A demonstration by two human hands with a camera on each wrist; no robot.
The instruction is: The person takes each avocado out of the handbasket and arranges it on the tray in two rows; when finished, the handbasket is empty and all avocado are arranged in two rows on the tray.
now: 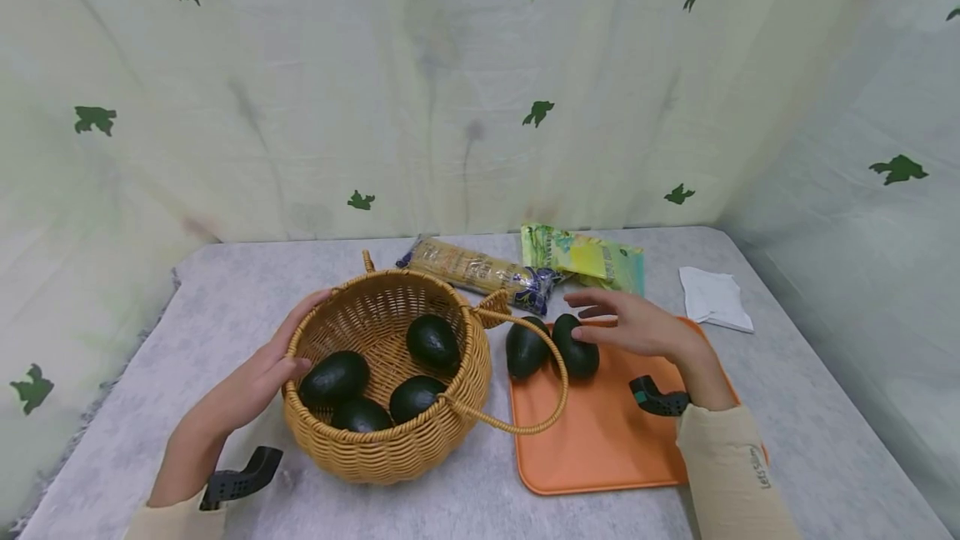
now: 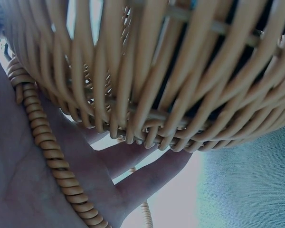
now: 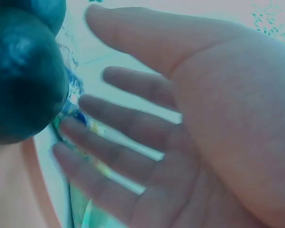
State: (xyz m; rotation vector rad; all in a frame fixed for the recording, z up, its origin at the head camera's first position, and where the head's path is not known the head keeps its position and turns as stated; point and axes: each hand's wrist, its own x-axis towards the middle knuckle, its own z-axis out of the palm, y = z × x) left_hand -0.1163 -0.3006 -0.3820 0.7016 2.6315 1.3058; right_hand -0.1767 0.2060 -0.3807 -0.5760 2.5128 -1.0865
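Note:
A round wicker basket stands in the middle of the table with several dark green avocados inside. My left hand holds its left side, thumb at the rim and fingers along the outside. In the left wrist view a wrapped handle crosses the palm. Two more avocados lie side by side at the back left of the orange tray. Over the nearer right avocado hovers my right hand, thumb overlapping it. The right wrist view shows those fingers spread and a gap between thumb and avocado.
Behind the basket lies a long clear pack of noodles, beside a green and yellow packet. A white folded tissue rests at the back right. The basket's second handle sticks out over the tray's left edge.

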